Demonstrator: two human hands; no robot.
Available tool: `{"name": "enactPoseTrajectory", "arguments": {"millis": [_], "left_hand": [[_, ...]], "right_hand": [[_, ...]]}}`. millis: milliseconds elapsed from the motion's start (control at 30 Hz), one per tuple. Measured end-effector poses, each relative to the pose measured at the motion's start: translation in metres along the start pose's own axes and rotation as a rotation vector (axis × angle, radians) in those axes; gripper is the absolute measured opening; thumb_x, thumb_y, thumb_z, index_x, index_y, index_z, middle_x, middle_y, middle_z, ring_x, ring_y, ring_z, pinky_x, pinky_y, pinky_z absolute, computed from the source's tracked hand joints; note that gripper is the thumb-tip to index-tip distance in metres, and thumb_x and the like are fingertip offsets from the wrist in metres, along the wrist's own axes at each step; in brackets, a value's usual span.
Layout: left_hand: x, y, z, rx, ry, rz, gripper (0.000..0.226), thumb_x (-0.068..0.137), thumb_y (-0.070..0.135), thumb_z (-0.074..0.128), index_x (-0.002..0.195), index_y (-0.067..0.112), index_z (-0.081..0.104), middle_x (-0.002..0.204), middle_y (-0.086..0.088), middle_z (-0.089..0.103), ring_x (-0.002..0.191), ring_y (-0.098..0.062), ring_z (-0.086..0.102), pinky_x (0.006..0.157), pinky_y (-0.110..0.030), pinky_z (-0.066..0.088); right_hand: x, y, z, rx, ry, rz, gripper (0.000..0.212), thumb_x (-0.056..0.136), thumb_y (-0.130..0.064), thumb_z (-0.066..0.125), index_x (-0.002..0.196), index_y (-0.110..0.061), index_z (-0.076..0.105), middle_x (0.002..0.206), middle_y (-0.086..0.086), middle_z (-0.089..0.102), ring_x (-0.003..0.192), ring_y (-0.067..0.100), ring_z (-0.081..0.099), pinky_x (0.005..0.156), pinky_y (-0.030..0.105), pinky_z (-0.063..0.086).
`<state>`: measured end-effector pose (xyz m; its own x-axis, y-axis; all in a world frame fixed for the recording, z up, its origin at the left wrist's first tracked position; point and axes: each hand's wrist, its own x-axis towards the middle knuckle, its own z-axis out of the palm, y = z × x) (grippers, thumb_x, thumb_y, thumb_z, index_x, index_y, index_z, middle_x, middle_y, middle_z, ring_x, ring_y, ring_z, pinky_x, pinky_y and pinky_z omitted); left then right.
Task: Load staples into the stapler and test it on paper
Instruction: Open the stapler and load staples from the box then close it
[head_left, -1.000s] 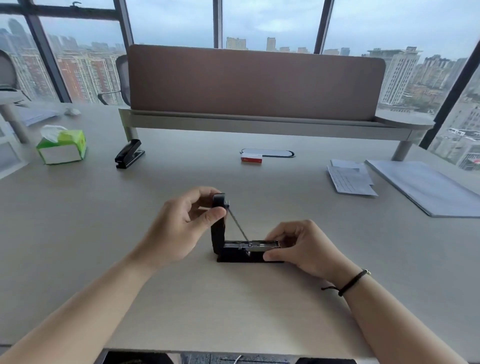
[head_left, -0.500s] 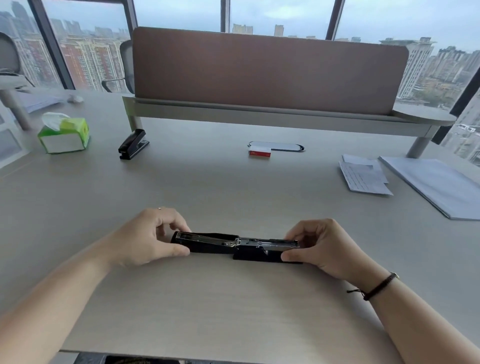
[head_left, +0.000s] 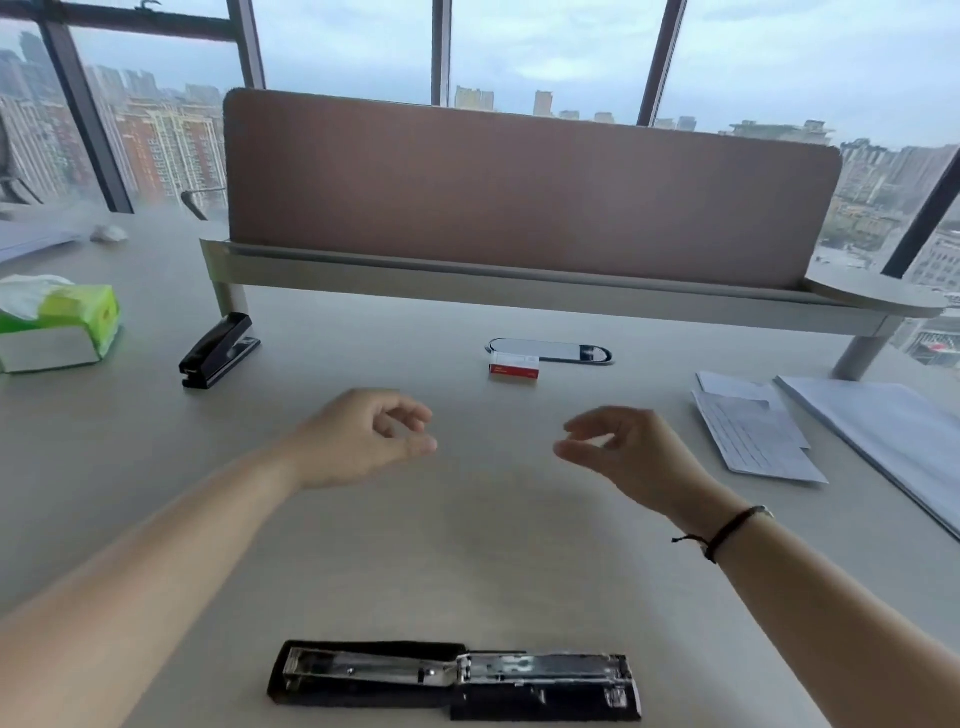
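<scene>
Fingers on both the left hand (head_left: 363, 441) and right hand (head_left: 628, 454) are loosely curled, holding nothing, hovering above the desk. Opened stapler (head_left: 454, 680) lies flat near the desk edge; staple box (head_left: 514, 365) sits farther back. Reaching over could easily knock it off.

Both hands blurred: left hand (head_left: 363, 439) and right hand (head_left: 626, 454) smeared at the fingertips, finger detail lost. Left forearm cut by the left and bottom edges, right forearm by the bottom-right corner. Staple box (head_left: 513, 366), beyond the hands: print too small to read. Paper sheets (head_left: 753, 434), right of the box: print unreadable; the stack further right runs off the edge. Tissue box (head_left: 57, 325), far left of staple box, clipped by the edge.
</scene>
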<state>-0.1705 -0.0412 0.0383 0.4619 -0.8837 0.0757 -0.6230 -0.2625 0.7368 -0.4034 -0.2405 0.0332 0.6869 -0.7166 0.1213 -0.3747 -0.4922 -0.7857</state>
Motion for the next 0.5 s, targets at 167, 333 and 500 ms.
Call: {"name": "enactPoseTrajectory", "arguments": {"millis": [167, 333, 500], "left_hand": [[0.090, -0.006, 0.037, 0.012, 0.158, 0.018, 0.038, 0.085, 0.032, 0.071, 0.121, 0.023, 0.063, 0.116, 0.008, 0.066, 0.099, -0.013, 0.064, 0.085, -0.028, 0.052], [0.125, -0.022, 0.055, 0.009, 0.268, 0.054, 0.040, 0.085, 0.025, 0.071, 0.124, 0.020, 0.060, 0.116, 0.008, 0.065, 0.095, -0.014, 0.064, 0.083, -0.023, 0.044], [0.127, -0.033, 0.052, -0.057, 0.290, 0.059, 0.041, 0.084, 0.029, 0.072, 0.122, 0.024, 0.061, 0.113, 0.015, 0.066, 0.093, -0.008, 0.066, 0.078, -0.023, 0.046]], "right_hand": [[0.120, 0.009, 0.032, -0.287, 0.022, -0.029, 0.057, 0.076, -0.043, 0.079, 0.126, -0.024, 0.062, 0.131, -0.003, 0.065, 0.120, 0.017, 0.059, 0.096, 0.028, 0.043], [0.183, 0.009, 0.057, -0.385, 0.017, -0.066, 0.066, 0.075, -0.049, 0.076, 0.133, -0.022, 0.058, 0.137, 0.003, 0.060, 0.124, 0.023, 0.057, 0.098, 0.033, 0.043], [0.188, 0.025, 0.064, -0.259, -0.003, -0.037, 0.043, 0.077, -0.039, 0.080, 0.116, -0.023, 0.072, 0.121, -0.003, 0.071, 0.114, 0.016, 0.063, 0.090, 0.026, 0.046]]}}
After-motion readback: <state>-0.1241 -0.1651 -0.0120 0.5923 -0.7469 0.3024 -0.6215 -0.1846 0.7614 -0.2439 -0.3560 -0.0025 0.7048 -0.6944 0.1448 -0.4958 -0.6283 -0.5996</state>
